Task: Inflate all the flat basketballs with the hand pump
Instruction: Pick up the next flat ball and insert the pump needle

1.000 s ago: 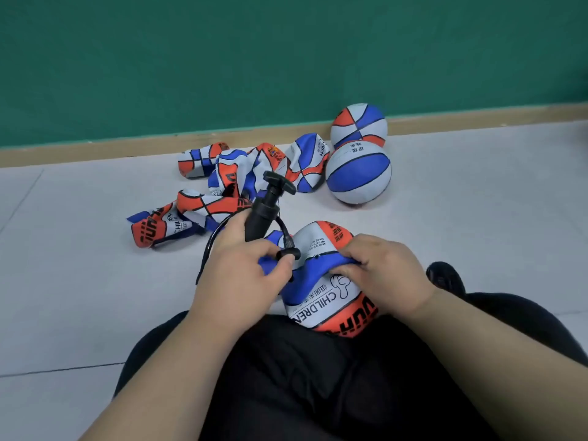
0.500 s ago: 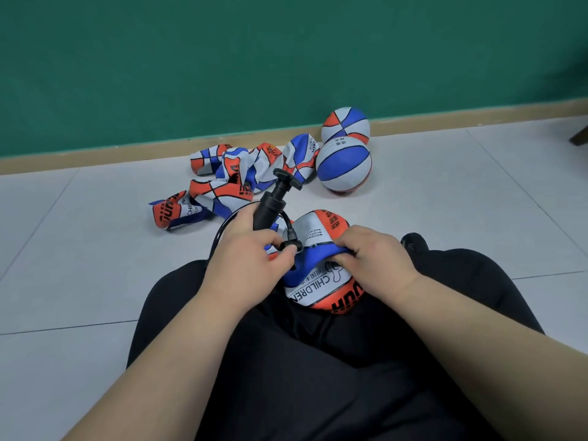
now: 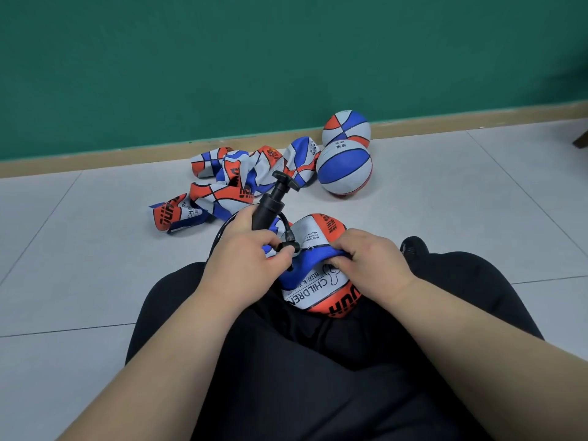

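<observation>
A flat orange, blue and white basketball [image 3: 321, 291] lies crumpled in my lap. My right hand [image 3: 369, 259] pinches a blue fold of it. My left hand [image 3: 251, 259] holds the black hand pump [image 3: 270, 205] upright and pinches the hose's needle end [image 3: 291, 246] against the ball. The pump's T-handle points toward the wall. A pile of several flat basketballs [image 3: 241, 183] lies on the floor beyond the pump. Two inflated basketballs [image 3: 345, 170] rest by the wall, one behind the other.
I sit on a pale tiled floor [image 3: 79, 265] with my black-trousered legs [image 3: 318, 377] crossed. A black shoe [image 3: 413, 246] shows by my right knee. A green wall [image 3: 222, 58] with a wooden skirting board runs behind the balls.
The view has tilted and pulled back, so the balls and pump sit lower and smaller. Both hands keep their hold on the pump's needle end and the flat ball.
</observation>
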